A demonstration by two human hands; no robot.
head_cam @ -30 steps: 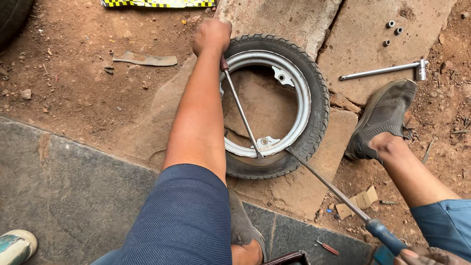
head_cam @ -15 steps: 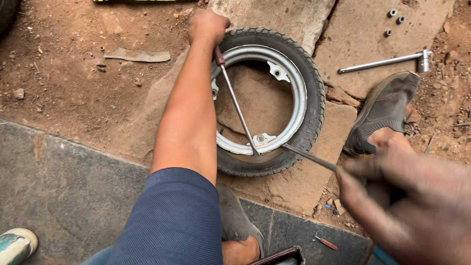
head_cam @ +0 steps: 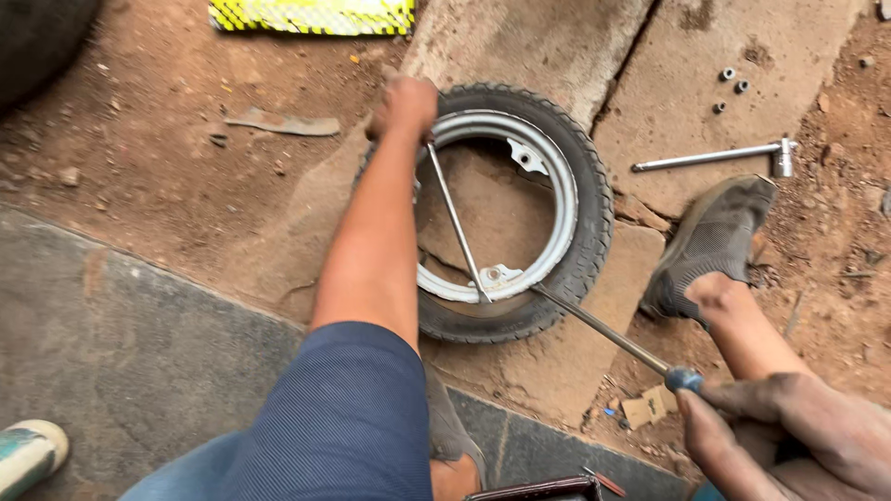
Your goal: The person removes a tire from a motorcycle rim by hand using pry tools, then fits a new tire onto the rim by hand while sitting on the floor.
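The left hand (head_cam: pixel 404 105) is clamped on a thin rod (head_cam: pixel 457 223) at the tyre (head_cam: pixel 594 213) rim, the right hand (head_cam: pixel 789 436) closed around a blue-handled lever (head_cam: pixel 613 339), on the dirt-and-slab ground (head_cam: pixel 167 195) below a yellow chequered strip (head_cam: pixel 311 16).

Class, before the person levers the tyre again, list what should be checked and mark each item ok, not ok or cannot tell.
1. Left hand grips the thin bar at the tyre edge: ok.
2. Right hand holds the long lever by its handle: ok.
3. Lever tip under the tyre bead at the rim: cannot tell.
4. Shoe braces the tyre: ok.
5. Wrench and nuts lie apart from the tyre: ok.
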